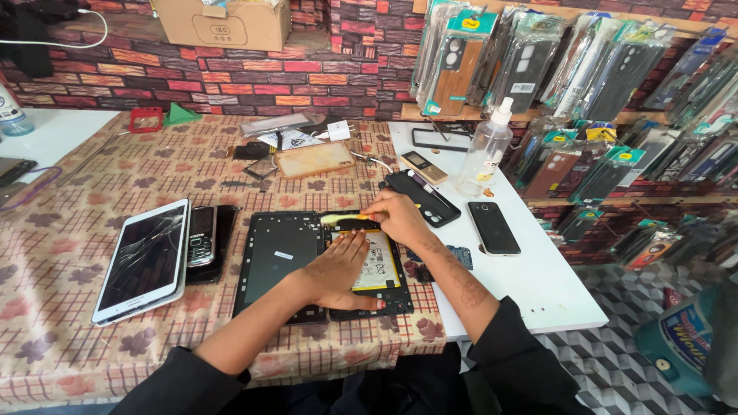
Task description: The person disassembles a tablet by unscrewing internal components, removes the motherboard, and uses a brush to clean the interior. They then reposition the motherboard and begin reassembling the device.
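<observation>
A left hand [338,269] lies flat, fingers spread, on an opened tablet [323,265], seemingly steadying it; the right hand [400,219] pinches a yellow pry tool [342,220] at the tablet's top edge; a cracked white tablet [144,260] lies left of both hands.

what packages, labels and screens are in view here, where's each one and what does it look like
Cardboard box: on the brick ledge at top, tan, with a label panel.
Phone case packs: hanging at right, clear sleeves with teal headers.
White tablet: left on the tablecloth, dark cracked screen.
Black smartphone: right on the white table, screen dark.
Opened tablet: under the left hand, white battery label showing; the right hand holds a yellow tool.
</observation>
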